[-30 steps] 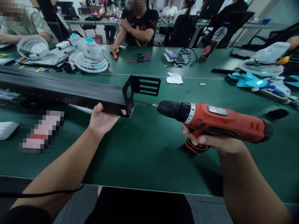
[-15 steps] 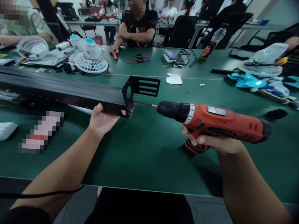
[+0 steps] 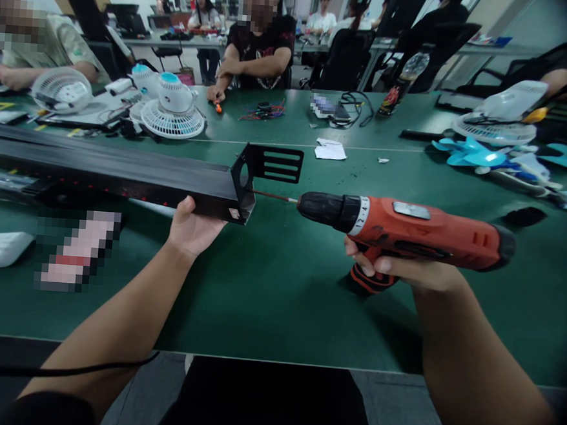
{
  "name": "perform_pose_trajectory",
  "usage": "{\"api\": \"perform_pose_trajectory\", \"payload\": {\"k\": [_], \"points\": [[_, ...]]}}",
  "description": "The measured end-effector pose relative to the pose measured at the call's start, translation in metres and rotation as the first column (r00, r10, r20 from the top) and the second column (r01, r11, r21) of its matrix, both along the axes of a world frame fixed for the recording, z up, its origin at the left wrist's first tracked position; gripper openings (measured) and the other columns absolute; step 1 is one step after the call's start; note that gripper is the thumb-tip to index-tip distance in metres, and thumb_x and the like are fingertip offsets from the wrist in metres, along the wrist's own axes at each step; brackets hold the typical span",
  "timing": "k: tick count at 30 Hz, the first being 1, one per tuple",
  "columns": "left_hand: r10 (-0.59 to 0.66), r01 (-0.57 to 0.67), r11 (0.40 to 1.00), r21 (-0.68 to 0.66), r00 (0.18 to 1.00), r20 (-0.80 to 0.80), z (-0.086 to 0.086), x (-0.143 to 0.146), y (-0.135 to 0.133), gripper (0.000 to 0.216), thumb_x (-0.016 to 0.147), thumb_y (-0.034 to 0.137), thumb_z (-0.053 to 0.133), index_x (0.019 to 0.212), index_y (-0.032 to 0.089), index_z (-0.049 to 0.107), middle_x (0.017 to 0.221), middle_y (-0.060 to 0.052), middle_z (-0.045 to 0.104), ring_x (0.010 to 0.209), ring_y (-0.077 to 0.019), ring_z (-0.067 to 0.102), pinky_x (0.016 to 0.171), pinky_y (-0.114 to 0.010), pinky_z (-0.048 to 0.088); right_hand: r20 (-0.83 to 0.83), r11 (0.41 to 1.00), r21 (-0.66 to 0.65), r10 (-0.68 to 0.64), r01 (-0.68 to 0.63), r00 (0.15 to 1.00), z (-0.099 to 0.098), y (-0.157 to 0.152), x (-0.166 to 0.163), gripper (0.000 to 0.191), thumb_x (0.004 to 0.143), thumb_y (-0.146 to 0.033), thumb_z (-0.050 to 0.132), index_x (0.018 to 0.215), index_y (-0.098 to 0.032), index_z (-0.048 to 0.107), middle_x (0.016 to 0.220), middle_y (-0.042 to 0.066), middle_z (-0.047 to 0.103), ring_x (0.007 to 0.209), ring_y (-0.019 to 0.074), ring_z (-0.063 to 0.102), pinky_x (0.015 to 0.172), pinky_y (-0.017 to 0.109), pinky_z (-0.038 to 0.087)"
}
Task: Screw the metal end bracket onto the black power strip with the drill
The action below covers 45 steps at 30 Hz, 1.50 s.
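A long black metal housing (image 3: pixel 183 183) reaches in from the left, its near end held up from below by my left hand (image 3: pixel 195 229), thumb on the front side. A black slotted bracket (image 3: pixel 276 165) stands at that end. My right hand (image 3: pixel 396 269) grips an orange cordless drill (image 3: pixel 428 232) by its handle, the chuck pointing left. From the chuck a long thin bit (image 3: pixel 272 195) runs to the end of the housing below the bracket's round hole. Its tip is hidden there, and I cannot tell whether it turns.
On the green table (image 3: pixel 276 315), fan parts (image 3: pixel 174 114) lie at the back left and blue fan blades (image 3: pixel 469 153) at the right. A bottle (image 3: pixel 404 82), white paper (image 3: pixel 330 150) and wires (image 3: pixel 266 111) sit farther back. A co-worker (image 3: pixel 260 49) sits opposite.
Both hands, the drill and the housing stay where they were. The co-worker opposite has shifted the head and upper body slightly.
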<state>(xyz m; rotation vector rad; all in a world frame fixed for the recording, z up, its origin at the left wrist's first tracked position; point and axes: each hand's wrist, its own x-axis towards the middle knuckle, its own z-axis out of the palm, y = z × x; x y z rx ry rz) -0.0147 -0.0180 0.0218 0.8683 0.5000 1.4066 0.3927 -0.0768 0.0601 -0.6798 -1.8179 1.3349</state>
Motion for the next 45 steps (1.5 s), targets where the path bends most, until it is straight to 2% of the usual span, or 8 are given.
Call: {"api": "perform_pose_trajectory", "payload": {"k": [3,9,12,16,22,29,37,45], "points": [[-0.016,0.016,1.0,-0.001,1.0,0.015,0.0003,0.0,-0.0005,0.078,0.075,0.055,0.103,0.144,0.027,0.076,0.135,-0.011,0.085,0.147,-0.0408,0.07,0.105,-0.044,0.068,0.013,1.0,0.013,0.0,-0.001,1.0,0.0002,0.0006,0.0005,0.036,0.096,-0.053,0.091,0.118,-0.025,0.086,0.08,0.004,0.074,0.057,0.0162,0.064,0.05,0.029,0.056],[-0.011,0.011,1.0,0.005,0.999,0.03,-0.0004,0.0001,-0.0003,0.072,0.078,0.053,0.101,0.141,0.029,0.077,0.139,-0.01,0.084,0.146,-0.0399,0.072,0.106,-0.045,0.068,-0.003,1.0,0.022,-0.017,0.017,1.0,-0.0037,0.0004,0.0023,0.035,0.096,-0.051,0.091,0.119,-0.025,0.086,0.098,0.007,0.078,0.058,0.014,0.062,0.05,0.03,0.058],[0.005,-0.005,1.0,-0.001,1.0,0.004,0.0008,0.0007,-0.0008,0.07,0.075,0.056,0.102,0.136,0.028,0.079,0.136,-0.011,0.085,0.143,-0.0401,0.073,0.103,-0.045,0.069,0.003,1.0,0.02,0.004,-0.004,1.0,-0.0042,0.0012,0.0035,0.033,0.098,-0.051,0.09,0.119,-0.026,0.086,0.096,0.006,0.078,0.058,0.0144,0.062,0.049,0.029,0.056],[-0.002,0.002,1.0,-0.004,1.0,0.002,0.0015,0.0007,-0.0012,0.072,0.076,0.056,0.102,0.138,0.027,0.078,0.136,-0.011,0.085,0.146,-0.0394,0.071,0.105,-0.044,0.068,0.013,1.0,0.026,0.007,-0.007,1.0,-0.004,0.0019,0.0041,0.034,0.097,-0.049,0.09,0.121,-0.024,0.086,0.091,0.006,0.078,0.058,0.0155,0.066,0.051,0.03,0.057],[-0.007,0.007,1.0,0.004,1.0,0.018,0.0006,0.0004,-0.0006,0.069,0.079,0.053,0.1,0.14,0.03,0.077,0.135,-0.009,0.085,0.143,-0.0385,0.073,0.103,-0.044,0.069,-0.016,1.0,0.019,0.004,-0.004,1.0,-0.0034,0.0005,0.0016,0.034,0.097,-0.048,0.091,0.121,-0.025,0.085,0.099,0.007,0.078,0.059,0.0138,0.063,0.05,0.029,0.058],[0.013,-0.013,1.0,-0.004,1.0,-0.021,-0.0001,-0.0003,-0.0002,0.076,0.078,0.057,0.099,0.143,0.027,0.073,0.134,-0.011,0.085,0.154,-0.0405,0.064,0.111,-0.047,0.067,-0.014,1.0,0.01,0.0,0.001,1.0,0.002,0.0,-0.0018,0.034,0.096,-0.052,0.092,0.116,-0.025,0.086,0.083,0.004,0.075,0.058,0.0151,0.063,0.05,0.028,0.057],[0.024,-0.024,1.0,-0.003,1.0,-0.011,-0.0009,-0.0006,-0.0003,0.071,0.078,0.057,0.1,0.139,0.029,0.077,0.138,-0.01,0.084,0.15,-0.0399,0.068,0.109,-0.046,0.067,-0.032,1.0,0.028,-0.011,0.012,0.999,0.0013,0.0,-0.0023,0.034,0.095,-0.048,0.093,0.118,-0.023,0.086,0.099,0.009,0.08,0.058,0.0137,0.063,0.049,0.029,0.059],[0.034,-0.035,0.999,-0.022,0.999,-0.031,0.0008,0.0002,-0.001,0.073,0.075,0.06,0.1,0.137,0.028,0.078,0.136,-0.012,0.084,0.15,-0.0418,0.068,0.111,-0.049,0.066,-0.038,1.0,0.028,-0.005,0.006,0.999,0.0013,-0.0006,-0.0016,0.034,0.095,-0.046,0.093,0.119,-0.023,0.086,0.1,0.009,0.081,0.059,0.0142,0.064,0.051,0.029,0.058]]}}
